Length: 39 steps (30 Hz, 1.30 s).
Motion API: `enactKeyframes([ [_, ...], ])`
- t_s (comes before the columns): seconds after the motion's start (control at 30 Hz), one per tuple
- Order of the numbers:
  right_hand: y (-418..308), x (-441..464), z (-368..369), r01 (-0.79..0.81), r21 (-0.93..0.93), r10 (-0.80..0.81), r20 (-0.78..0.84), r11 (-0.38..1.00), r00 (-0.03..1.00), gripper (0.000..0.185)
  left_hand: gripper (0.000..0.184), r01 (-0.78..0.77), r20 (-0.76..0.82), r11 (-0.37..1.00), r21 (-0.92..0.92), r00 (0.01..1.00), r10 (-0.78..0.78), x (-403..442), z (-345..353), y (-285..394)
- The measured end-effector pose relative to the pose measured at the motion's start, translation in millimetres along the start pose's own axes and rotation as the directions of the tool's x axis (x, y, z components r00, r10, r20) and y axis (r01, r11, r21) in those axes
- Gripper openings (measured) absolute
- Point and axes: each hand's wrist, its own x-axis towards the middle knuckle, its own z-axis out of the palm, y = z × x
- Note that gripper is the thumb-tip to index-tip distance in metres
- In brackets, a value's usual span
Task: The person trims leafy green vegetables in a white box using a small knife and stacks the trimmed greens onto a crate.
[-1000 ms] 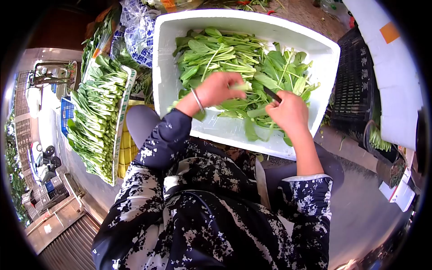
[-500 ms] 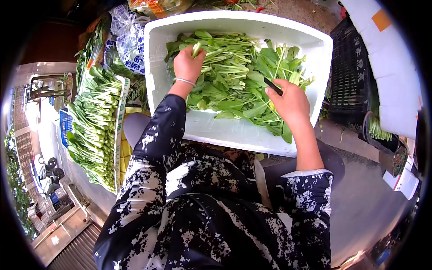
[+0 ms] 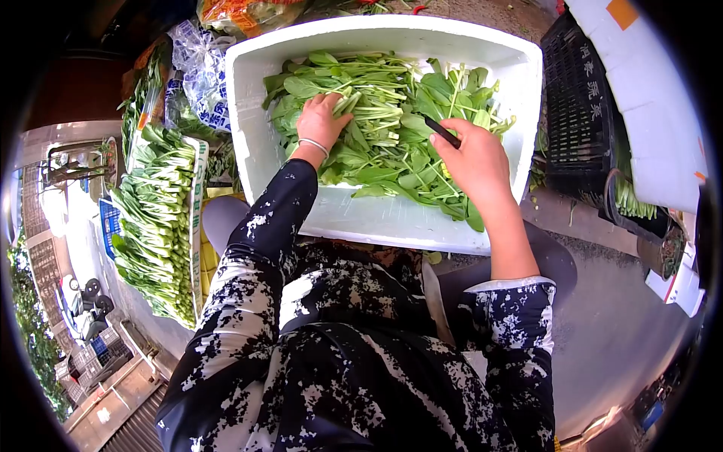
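A white foam box (image 3: 384, 218) in front of me holds a heap of leafy greens (image 3: 376, 177) with pale green stems. Over the left part of the heap, my left hand (image 3: 320, 126) is closed round a few leafy green stalks (image 3: 348, 101), its thumb and fingers on either side of them. On the right, my right hand (image 3: 480, 160) grips a slim black knife (image 3: 443, 132) just above the leaves. I cannot make out its cutting edge.
Left of the box, a neat stack of greens (image 3: 162, 233) stands beside plastic bags (image 3: 202, 71). A black crate (image 3: 576, 113) and white foam boxes (image 3: 640, 105) are on the right. Further left are a blue basket (image 3: 108, 222) and a parked scooter (image 3: 83, 301).
My left hand has lowered from holding a stalk up to the stems on the heap. My right hand, still holding the knife, has shifted slightly up and left in view, as has the box.
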Motion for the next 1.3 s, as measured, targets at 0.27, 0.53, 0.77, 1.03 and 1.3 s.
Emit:
enactKeyframes([
  [0.27, 0.4, -0.2, 18.1, 0.087, 0.324, -0.113, 0.062, 0.942, 0.992, 0.038, 0.025, -0.103, -0.244, 0.971, -0.214, 0.969, 0.050, -11.2, -41.8, 19.0],
  [0.53, -20.5, -18.1, 44.0, 0.153, 0.691, -0.315, 0.113, 0.707, 0.942, 0.042, 0.021, -0.331, -0.305, 0.816, -0.473, 0.931, 0.200, -59.2, -94.0, 64.5],
  [0.77, -19.7, -18.1, 38.8, 0.172, 0.709, -0.314, 0.074, 0.684, 0.946, 0.041, 0.020, -0.317, -0.299, 0.830, -0.459, 0.935, 0.191, -66.3, -96.9, 75.7],
  [1.03, -4.4, -8.4, 33.8, 0.245, 0.388, -0.210, -0.132, 0.888, 0.969, 0.026, 0.020, -0.078, -0.075, 0.690, -0.720, 0.997, 0.035, -71.6, -87.2, 71.0],
  [1.3, -17.0, -16.1, 24.2, -0.021, 0.729, -0.240, 0.252, 0.685, 0.938, 0.040, 0.024, 0.400, 0.428, 0.237, -0.885, 0.900, 0.077, -74.7, -99.5, 71.6],
])
